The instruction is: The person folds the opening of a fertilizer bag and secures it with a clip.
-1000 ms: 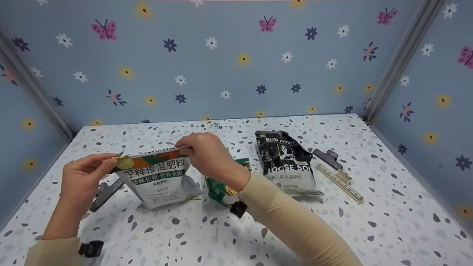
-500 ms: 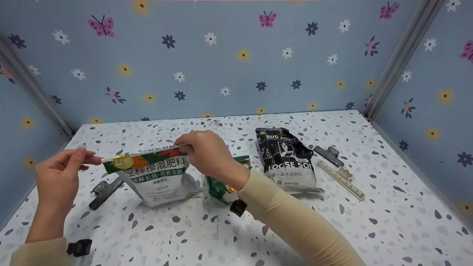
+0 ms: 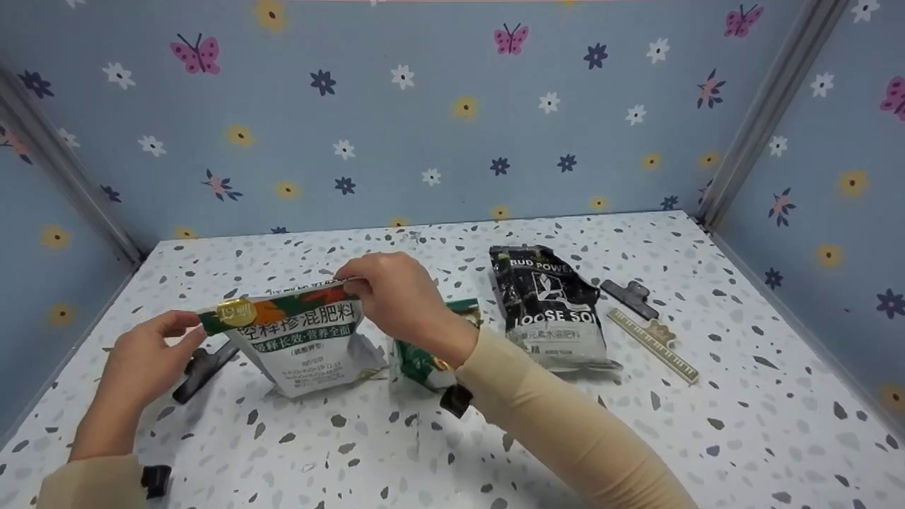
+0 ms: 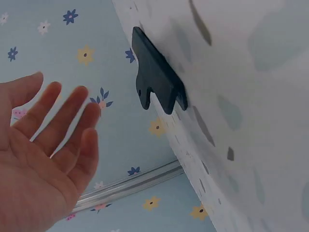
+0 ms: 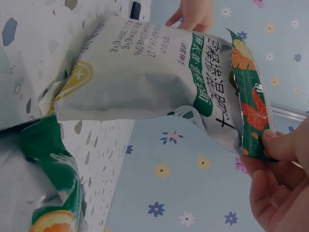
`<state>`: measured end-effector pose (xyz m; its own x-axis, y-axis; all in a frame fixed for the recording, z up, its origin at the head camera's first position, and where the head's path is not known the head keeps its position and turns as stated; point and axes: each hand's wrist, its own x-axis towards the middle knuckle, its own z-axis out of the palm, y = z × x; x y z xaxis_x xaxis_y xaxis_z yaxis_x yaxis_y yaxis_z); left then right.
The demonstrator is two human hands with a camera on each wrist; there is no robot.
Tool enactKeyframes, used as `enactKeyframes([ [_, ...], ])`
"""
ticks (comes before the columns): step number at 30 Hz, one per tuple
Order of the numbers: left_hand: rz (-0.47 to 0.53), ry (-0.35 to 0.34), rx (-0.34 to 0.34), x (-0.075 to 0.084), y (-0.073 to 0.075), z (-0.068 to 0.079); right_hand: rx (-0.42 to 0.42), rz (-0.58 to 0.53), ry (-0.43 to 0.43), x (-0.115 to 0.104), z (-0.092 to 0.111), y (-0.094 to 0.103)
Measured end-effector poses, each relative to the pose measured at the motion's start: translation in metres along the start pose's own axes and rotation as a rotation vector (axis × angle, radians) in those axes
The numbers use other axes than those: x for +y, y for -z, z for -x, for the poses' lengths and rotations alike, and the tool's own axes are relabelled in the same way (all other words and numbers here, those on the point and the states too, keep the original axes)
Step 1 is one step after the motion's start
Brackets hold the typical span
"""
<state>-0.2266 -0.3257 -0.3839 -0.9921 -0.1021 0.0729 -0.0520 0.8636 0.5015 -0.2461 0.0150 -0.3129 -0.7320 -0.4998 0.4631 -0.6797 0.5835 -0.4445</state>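
Observation:
A white fertilizer bag stands on the table at left centre, its green and orange top edge folded over into a flat strip. My right hand pinches the right end of that fold between thumb and fingers, also plain in the right wrist view. My left hand is at the fold's left end, fingertips right by the corner. In the left wrist view its fingers are spread and relaxed, with nothing between them. A black clip lies on the table just behind the left hand, partly hidden by it.
Right of the bag lies a green and white packet, partly covered by the right forearm. Further right are a black and white soil bag, another black clip and a beige ruler. Patterned walls enclose the speckled table.
My left hand let go of the fold's left end, moved off to the left, then came back close to the corner. The right hand keeps its pinch in place.

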Motion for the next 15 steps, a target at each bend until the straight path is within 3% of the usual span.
enactKeyframes([
  [5, -0.077, 0.024, -0.159, -0.007, -0.002, -0.004, -0.009, -0.01, -0.012, -0.002, 0.0, 0.001],
  [11, -0.093, 0.073, -0.294, -0.012, -0.001, -0.005, -0.01, -0.021, -0.006, -0.003, 0.001, 0.001],
  [15, -0.106, 0.058, -0.345, -0.013, -0.003, -0.008, -0.008, -0.022, 0.0, -0.002, 0.003, 0.003],
])
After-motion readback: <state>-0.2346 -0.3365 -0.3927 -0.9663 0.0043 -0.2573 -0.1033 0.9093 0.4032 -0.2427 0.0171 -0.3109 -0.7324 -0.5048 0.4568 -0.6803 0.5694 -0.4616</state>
